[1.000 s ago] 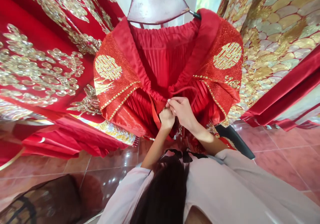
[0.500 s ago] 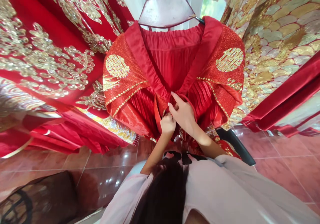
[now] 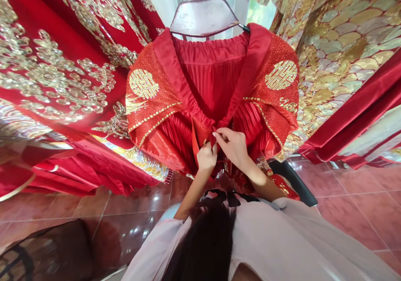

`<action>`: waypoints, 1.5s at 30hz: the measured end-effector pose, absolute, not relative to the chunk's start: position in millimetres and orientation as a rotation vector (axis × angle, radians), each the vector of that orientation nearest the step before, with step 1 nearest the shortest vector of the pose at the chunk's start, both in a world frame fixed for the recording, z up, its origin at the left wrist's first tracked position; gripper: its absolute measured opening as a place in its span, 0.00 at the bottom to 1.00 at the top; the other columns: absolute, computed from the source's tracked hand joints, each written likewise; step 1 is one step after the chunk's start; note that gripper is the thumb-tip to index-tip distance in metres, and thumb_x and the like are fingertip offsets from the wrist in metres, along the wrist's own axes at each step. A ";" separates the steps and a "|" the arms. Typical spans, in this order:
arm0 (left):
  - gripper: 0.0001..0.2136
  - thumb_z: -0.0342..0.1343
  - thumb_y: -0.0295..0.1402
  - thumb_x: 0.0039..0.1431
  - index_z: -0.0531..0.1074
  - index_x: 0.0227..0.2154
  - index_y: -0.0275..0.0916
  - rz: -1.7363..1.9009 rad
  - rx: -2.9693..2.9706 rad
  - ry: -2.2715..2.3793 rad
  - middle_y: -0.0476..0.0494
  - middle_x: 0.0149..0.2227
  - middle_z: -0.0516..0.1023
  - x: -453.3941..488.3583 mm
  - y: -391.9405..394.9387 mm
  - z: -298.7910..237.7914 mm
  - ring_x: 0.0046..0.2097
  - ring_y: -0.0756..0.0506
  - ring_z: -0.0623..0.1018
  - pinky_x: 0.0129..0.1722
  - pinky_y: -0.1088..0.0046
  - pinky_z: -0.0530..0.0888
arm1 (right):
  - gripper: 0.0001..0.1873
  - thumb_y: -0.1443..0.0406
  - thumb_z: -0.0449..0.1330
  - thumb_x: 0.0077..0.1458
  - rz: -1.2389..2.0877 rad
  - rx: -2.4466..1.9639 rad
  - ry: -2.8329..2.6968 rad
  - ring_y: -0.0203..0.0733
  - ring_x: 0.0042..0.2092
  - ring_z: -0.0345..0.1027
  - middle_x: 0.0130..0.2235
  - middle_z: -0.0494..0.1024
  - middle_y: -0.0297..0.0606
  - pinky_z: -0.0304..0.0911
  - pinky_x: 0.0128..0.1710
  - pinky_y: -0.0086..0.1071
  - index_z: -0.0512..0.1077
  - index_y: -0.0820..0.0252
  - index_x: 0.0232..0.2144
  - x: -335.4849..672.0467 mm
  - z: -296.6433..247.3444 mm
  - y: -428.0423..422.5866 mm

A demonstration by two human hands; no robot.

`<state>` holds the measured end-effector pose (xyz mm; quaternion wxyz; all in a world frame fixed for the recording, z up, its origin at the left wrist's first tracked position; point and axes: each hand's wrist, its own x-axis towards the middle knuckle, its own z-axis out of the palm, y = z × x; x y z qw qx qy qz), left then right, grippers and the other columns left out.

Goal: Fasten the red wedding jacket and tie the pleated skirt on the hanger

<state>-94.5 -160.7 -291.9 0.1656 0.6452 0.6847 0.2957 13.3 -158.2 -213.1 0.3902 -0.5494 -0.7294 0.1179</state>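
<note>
A red pleated garment (image 3: 216,84) with a gathered waistband and gold round emblems on glittery panels hangs from a wide hanger (image 3: 203,18). At the front, where the band's two ends meet, a narrow red fabric tie (image 3: 213,131) shows. My right hand (image 3: 233,145) pinches this tie between thumb and forefinger. Just below and to the left, my left hand (image 3: 206,158) is closed in a fist on the red tie; most of what lies inside it is hidden. Both hands are close together, nearly touching.
Red cloth with silver beading (image 3: 59,72) hangs close on the left. A gold scale-patterned garment (image 3: 338,59) and red velvet strips (image 3: 351,110) hang on the right. A dark bag (image 3: 50,247) lies on the tiled floor (image 3: 354,201).
My right hand has drawn its extended fingers back from the waistband and now pinches the tie. My left hand stays closed in about the same place. The view has shifted slightly.
</note>
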 end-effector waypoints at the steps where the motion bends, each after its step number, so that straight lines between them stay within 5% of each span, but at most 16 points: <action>1: 0.09 0.49 0.34 0.61 0.71 0.32 0.37 0.879 1.826 1.924 0.40 0.30 0.76 -96.9 -161.8 -291.2 0.34 0.43 0.77 0.32 0.73 0.68 | 0.12 0.61 0.53 0.60 0.334 -1.342 -1.821 0.31 0.25 0.62 0.23 0.71 0.34 0.54 0.29 0.24 0.74 0.62 0.32 15.3 -219.6 -162.6; 7: 0.18 0.37 0.40 0.65 0.70 0.41 0.36 1.335 1.624 1.565 0.39 0.38 0.77 -104.0 -173.5 -278.1 0.38 0.46 0.77 0.37 0.73 0.72 | 0.12 0.64 0.54 0.59 0.543 -1.393 -1.982 0.31 0.23 0.59 0.22 0.69 0.34 0.48 0.27 0.25 0.70 0.64 0.26 14.6 -257.6 -185.1; 15: 0.19 0.51 0.48 0.58 0.73 0.27 0.35 1.629 1.328 1.212 0.44 0.28 0.76 -98.6 -174.9 -264.1 0.31 0.49 0.75 0.33 0.76 0.71 | 0.13 0.60 0.56 0.55 0.750 -1.183 -1.608 0.29 0.23 0.58 0.21 0.69 0.33 0.53 0.26 0.23 0.73 0.64 0.27 30.7 -236.0 -150.7; 22: 0.20 0.56 0.50 0.54 0.74 0.27 0.34 1.564 1.164 1.203 0.43 0.26 0.76 -97.1 -181.9 -273.2 0.28 0.50 0.75 0.29 0.77 0.72 | 0.20 0.60 0.53 0.56 0.794 -1.144 -1.707 0.27 0.20 0.51 0.17 0.62 0.31 0.48 0.23 0.23 0.61 0.64 0.16 18.7 -242.2 -138.2; 27: 0.21 0.59 0.51 0.49 0.75 0.26 0.33 1.452 1.081 1.153 0.43 0.27 0.77 -94.5 -185.5 -280.0 0.28 0.49 0.76 0.31 0.75 0.75 | 0.17 0.59 0.53 0.57 0.859 -1.158 -1.652 0.32 0.28 0.66 0.27 0.75 0.38 0.58 0.30 0.23 0.72 0.65 0.26 26.0 -252.3 -155.8; 32: 0.23 0.62 0.52 0.44 0.73 0.20 0.32 1.368 1.085 1.098 0.46 0.20 0.73 -85.2 -180.6 -290.8 0.23 0.49 0.74 0.27 0.73 0.75 | 0.15 0.59 0.57 0.54 1.144 -1.016 -1.558 0.32 0.28 0.67 0.26 0.75 0.36 0.59 0.27 0.22 0.73 0.66 0.26 18.8 -248.6 -159.2; 39: 0.19 0.57 0.48 0.54 0.76 0.34 0.34 1.617 1.122 1.228 0.37 0.42 0.77 -103.0 -180.9 -287.8 0.37 0.46 0.79 0.35 0.71 0.76 | 0.12 0.60 0.59 0.52 1.078 -1.014 -1.392 0.34 0.30 0.69 0.27 0.76 0.37 0.64 0.33 0.26 0.73 0.65 0.26 17.8 -243.3 -164.5; 45: 0.08 0.56 0.33 0.59 0.77 0.29 0.39 1.790 1.863 1.342 0.45 0.32 0.77 -116.5 -175.8 -252.6 0.38 0.49 0.76 0.42 0.72 0.72 | 0.12 0.60 0.56 0.55 1.004 -1.057 -1.539 0.33 0.30 0.68 0.27 0.75 0.36 0.61 0.34 0.25 0.72 0.64 0.26 12.5 -247.8 -164.8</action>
